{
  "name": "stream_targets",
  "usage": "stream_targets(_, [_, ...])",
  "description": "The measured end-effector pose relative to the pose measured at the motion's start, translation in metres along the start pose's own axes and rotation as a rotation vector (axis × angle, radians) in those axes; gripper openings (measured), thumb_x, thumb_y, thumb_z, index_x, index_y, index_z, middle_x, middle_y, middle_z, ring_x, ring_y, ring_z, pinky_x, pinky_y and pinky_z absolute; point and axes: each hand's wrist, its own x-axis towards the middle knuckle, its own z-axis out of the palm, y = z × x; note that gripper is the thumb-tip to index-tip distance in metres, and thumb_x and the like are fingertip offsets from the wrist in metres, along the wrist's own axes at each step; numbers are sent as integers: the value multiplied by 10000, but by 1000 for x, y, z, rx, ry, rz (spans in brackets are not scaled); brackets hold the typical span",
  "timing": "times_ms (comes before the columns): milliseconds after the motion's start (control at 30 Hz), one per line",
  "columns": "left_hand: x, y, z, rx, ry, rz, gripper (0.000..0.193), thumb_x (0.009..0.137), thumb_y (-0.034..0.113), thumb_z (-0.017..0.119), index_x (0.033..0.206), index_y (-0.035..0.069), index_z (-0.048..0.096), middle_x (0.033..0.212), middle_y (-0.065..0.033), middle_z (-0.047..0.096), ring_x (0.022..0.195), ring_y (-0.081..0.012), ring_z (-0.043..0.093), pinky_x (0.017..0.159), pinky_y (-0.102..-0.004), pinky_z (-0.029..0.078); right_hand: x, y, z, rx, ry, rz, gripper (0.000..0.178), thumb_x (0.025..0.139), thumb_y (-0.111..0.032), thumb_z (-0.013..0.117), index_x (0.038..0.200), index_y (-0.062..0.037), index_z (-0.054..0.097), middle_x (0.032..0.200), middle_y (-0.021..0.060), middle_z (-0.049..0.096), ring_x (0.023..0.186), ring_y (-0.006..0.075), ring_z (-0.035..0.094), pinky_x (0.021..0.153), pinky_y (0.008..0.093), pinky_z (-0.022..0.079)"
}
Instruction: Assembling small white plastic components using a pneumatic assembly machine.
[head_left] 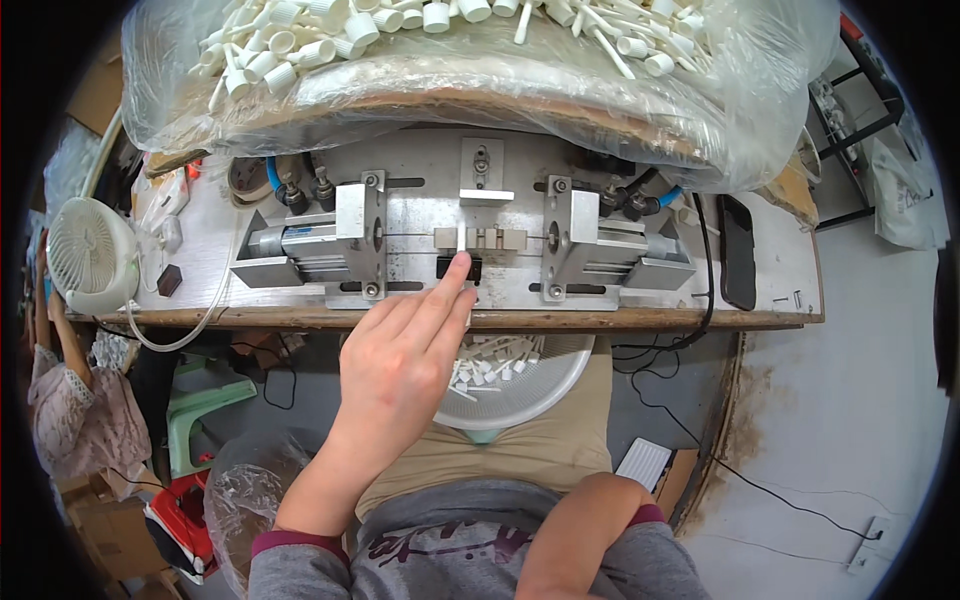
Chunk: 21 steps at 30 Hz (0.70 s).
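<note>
Left hand [405,350] nearer, straight fingers together over brown wooden front edge [560,319] of white table [785,275]. Index tip at near end of slim white plastic stick [462,236]; thumb hidden, can't tell if pinching. Stick ahead, long axis front-to-back across beige metal block [512,239]; open gaps toward silver metal cylinder units [355,228]. Right hand out of view.

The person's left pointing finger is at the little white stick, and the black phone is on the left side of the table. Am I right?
Almost! The head view shows the black phone on the table's right side. The left hand's finger is at the white stick.
</note>
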Motion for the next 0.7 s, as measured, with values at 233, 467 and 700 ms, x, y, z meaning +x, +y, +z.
stream_targets(233, [11,-4,-4,40,-87,-34,322,749,54,797,1068,52,754,1343,-58,696,644,-204,665,644,-317,536,-87,-69,-20,-1165,-293,201,401,1040,13,501,1393,-108,648,1514,40,529,1237,168,595,931,384,501])
stream_targets(467, [17,-5,-7,22,-90,-24,267,738,48,732,1001,33,780,1270,-120,724,520,-193,626,563,-302,517,-19,-112,28,-3063,857,-374,121,1037,-239,568,1036,-118,578,958,75,632,720,204,533,608,305,439])
stream_targets(700, [18,-6,-5,15,-78,-44,263,730,73,812,991,90,788,1245,-60,742,597,-245,670,583,-330,533,58,-96,52,-1678,360,-264,85,1003,-165,568,995,-101,624,999,52,540,827,173,540,641,359,443])
